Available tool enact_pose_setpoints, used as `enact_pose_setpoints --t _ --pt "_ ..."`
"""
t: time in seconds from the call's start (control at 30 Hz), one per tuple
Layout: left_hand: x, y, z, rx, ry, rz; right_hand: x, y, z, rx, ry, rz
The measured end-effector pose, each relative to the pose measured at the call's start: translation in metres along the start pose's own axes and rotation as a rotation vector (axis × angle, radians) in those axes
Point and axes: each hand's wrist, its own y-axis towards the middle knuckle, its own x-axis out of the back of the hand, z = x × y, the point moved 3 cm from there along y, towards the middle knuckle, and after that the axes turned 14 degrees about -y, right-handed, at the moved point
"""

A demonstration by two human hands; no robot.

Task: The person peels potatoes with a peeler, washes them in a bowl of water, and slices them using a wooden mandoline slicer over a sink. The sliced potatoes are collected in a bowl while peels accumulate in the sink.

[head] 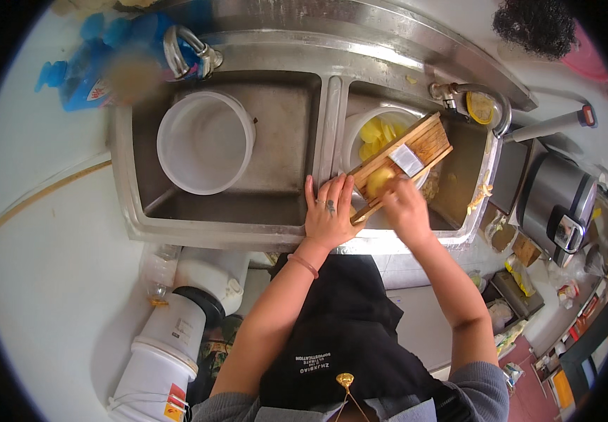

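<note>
A wooden mandoline slicer with a metal blade plate slants over the right sink basin. My left hand is at its lower end, by the sink divider, with the frame between thumb and fingers; the thumb is mostly hidden. On the slicer bed, below the blade plate, my right hand grips a peeled yellow potato, slightly blurred. Under the slicer stands a white plastic tub, partly covered by it. Thin yellow potato slices lie inside that tub.
A white round tub stands in the left basin. Faucets rise behind both basins. Peelings lie on the right rim. Blue bottles stand at back left, white buckets below left.
</note>
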Motion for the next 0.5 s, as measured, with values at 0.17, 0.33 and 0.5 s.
enact_pose_setpoints --t 0.17,0.33,0.5 --pt "0.001 0.006 0.002 -0.007 0.001 -0.008 -0.013 -0.006 -0.048 -0.188 -0.160 0.021" --pt "0.000 0.000 0.001 -0.012 0.005 -0.022 0.006 0.015 -0.048 -0.238 -0.105 -0.024" --pt "-0.001 0.000 0.001 -0.008 0.006 -0.014 0.003 0.005 0.007 0.069 0.002 0.025"
